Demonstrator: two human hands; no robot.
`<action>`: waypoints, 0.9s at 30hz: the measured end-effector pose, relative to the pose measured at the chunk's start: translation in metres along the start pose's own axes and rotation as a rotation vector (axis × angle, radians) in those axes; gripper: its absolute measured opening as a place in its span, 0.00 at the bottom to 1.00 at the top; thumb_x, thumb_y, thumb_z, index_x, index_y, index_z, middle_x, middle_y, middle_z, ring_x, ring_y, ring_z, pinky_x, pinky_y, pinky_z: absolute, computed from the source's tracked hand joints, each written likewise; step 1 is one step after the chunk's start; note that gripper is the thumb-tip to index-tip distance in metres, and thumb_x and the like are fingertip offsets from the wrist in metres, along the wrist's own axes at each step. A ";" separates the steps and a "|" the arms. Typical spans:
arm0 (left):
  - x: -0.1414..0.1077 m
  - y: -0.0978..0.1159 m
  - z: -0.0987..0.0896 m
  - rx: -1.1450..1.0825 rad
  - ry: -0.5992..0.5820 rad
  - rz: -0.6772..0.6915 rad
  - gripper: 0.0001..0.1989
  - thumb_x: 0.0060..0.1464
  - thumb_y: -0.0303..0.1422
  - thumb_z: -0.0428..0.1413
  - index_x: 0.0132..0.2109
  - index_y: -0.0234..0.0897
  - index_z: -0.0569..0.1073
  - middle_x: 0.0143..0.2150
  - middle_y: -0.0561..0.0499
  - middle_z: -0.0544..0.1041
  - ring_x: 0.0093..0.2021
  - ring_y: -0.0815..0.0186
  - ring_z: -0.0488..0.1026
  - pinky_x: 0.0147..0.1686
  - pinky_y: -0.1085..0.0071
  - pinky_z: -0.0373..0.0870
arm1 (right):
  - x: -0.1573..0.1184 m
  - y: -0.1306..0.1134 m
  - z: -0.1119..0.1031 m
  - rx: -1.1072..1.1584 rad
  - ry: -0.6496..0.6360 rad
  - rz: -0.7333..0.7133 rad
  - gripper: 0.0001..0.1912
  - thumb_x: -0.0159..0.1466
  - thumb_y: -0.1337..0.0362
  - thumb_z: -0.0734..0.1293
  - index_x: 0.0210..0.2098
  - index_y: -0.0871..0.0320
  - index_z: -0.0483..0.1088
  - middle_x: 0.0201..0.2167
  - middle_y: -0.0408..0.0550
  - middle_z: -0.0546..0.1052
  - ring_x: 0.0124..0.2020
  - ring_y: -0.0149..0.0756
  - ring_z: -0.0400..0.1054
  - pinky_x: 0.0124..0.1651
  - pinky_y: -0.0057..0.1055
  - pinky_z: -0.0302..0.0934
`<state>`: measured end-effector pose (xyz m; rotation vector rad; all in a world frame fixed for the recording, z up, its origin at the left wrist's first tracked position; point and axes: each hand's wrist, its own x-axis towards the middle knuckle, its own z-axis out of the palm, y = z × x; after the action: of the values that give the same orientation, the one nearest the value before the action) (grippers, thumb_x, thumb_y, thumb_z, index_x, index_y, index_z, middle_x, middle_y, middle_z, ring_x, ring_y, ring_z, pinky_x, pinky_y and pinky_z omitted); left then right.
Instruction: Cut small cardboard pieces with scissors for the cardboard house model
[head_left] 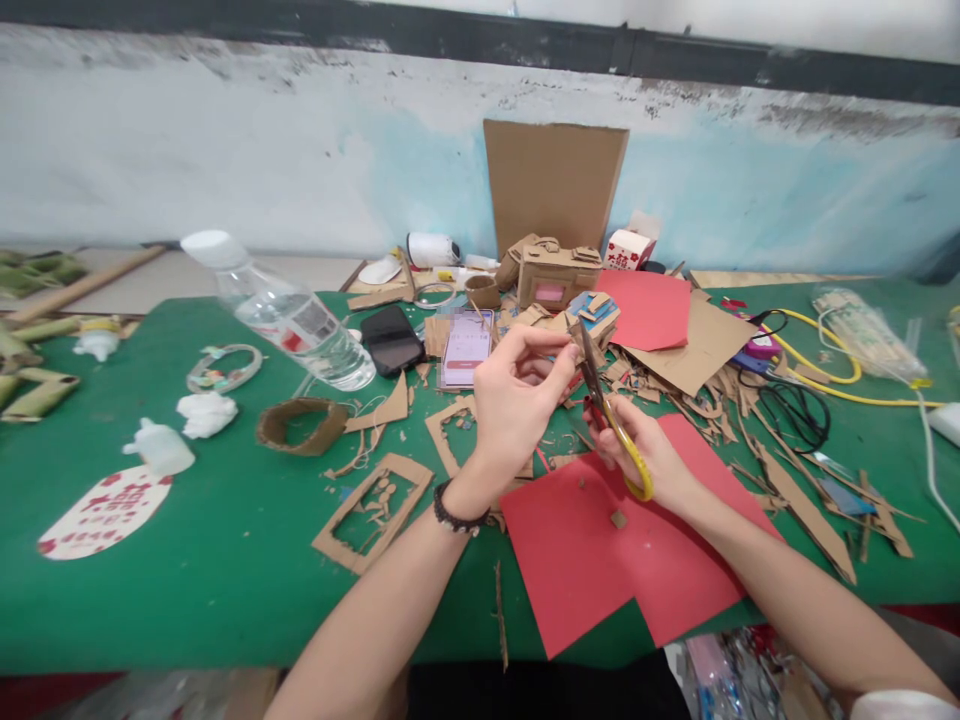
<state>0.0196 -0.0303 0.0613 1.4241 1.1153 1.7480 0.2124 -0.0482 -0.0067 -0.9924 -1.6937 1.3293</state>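
Note:
My right hand (pixel 630 440) grips a pair of scissors (pixel 637 462) with yellow handles, its dark blades pointing up and away. Beside the blades, my left hand (pixel 517 390) pinches a small piece of brown cardboard (pixel 574 338) between thumb and fingertips, mostly hidden by the fingers. Below both hands lies a red sheet of paper (pixel 577 560), with a tiny cardboard square (pixel 618 519) on it. Just beyond the hands stands a camera-shaped cardboard model (pixel 559 275). Cut-out cardboard frames (pixel 409 470) rest left of my left wrist.
A water bottle (pixel 292 320) stands tilted in view at the left, by a black phone (pixel 391 340). A lit phone (pixel 466 347) lies behind my left hand. Cardboard scraps (pixel 806 510), a yellow cable (pixel 855 362) and another red sheet (pixel 649 305) occupy the right side.

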 end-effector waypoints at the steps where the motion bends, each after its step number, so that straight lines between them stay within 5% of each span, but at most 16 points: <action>1: 0.001 0.001 -0.002 0.012 0.011 0.013 0.15 0.62 0.45 0.69 0.42 0.39 0.78 0.33 0.54 0.81 0.24 0.72 0.76 0.23 0.76 0.75 | 0.000 -0.001 0.000 -0.015 -0.018 -0.006 0.26 0.72 0.37 0.69 0.51 0.53 0.69 0.41 0.45 0.75 0.36 0.37 0.68 0.39 0.34 0.63; 7: 0.021 0.007 -0.024 0.120 0.234 0.129 0.14 0.65 0.45 0.67 0.47 0.40 0.77 0.37 0.53 0.82 0.25 0.73 0.76 0.23 0.76 0.73 | 0.002 -0.016 -0.007 -0.258 -0.023 0.025 0.19 0.71 0.51 0.72 0.55 0.53 0.69 0.38 0.43 0.76 0.35 0.37 0.69 0.40 0.35 0.66; 13: 0.038 0.000 -0.041 0.081 0.372 0.137 0.20 0.66 0.49 0.66 0.55 0.41 0.78 0.35 0.54 0.81 0.22 0.74 0.73 0.21 0.76 0.69 | 0.009 -0.010 -0.028 -0.653 -0.009 -0.192 0.22 0.71 0.61 0.72 0.63 0.54 0.70 0.59 0.57 0.79 0.56 0.49 0.76 0.59 0.47 0.72; 17: 0.026 0.001 -0.027 0.033 0.298 0.085 0.17 0.64 0.46 0.68 0.52 0.40 0.81 0.36 0.53 0.83 0.22 0.75 0.73 0.21 0.77 0.70 | 0.014 -0.004 -0.033 -0.833 -0.003 -0.322 0.11 0.76 0.61 0.69 0.56 0.55 0.77 0.52 0.57 0.82 0.54 0.50 0.78 0.58 0.50 0.74; 22: -0.012 -0.003 0.006 0.115 0.059 0.079 0.11 0.65 0.41 0.66 0.49 0.41 0.84 0.34 0.52 0.85 0.24 0.72 0.75 0.24 0.76 0.75 | 0.006 -0.010 -0.030 -0.757 0.423 -0.642 0.24 0.74 0.59 0.73 0.67 0.47 0.70 0.52 0.53 0.81 0.49 0.47 0.79 0.54 0.46 0.77; 27: -0.033 -0.011 0.023 0.180 -0.112 0.155 0.07 0.65 0.36 0.66 0.47 0.41 0.83 0.39 0.50 0.86 0.26 0.72 0.77 0.24 0.78 0.73 | -0.003 -0.013 -0.029 -0.907 0.548 -0.793 0.17 0.72 0.67 0.74 0.58 0.46 0.75 0.45 0.50 0.78 0.46 0.45 0.77 0.48 0.43 0.75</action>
<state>0.0487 -0.0485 0.0386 1.7370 1.1527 1.6817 0.2377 -0.0413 0.0110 -0.8554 -1.9119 -0.2573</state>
